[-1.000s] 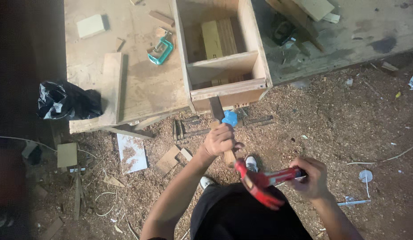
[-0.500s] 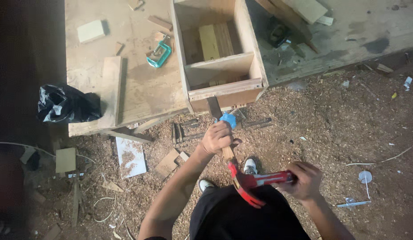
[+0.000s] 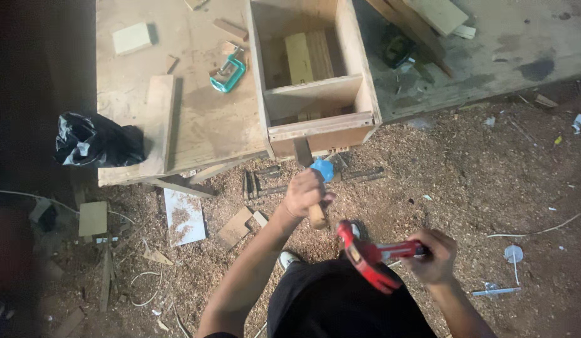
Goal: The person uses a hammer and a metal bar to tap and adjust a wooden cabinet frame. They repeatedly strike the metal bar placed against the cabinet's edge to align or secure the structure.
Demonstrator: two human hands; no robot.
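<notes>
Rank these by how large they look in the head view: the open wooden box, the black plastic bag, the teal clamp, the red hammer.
1. wooden box
2. black plastic bag
3. red hammer, though it is nearer the camera, so unsure
4. teal clamp

Plywood workbench [image 3: 203,131] with teal clamp [image 3: 228,74], box [image 3: 312,94]

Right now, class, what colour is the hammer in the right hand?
Red, head and handle alike: the hammer in the right hand, head view.
</notes>
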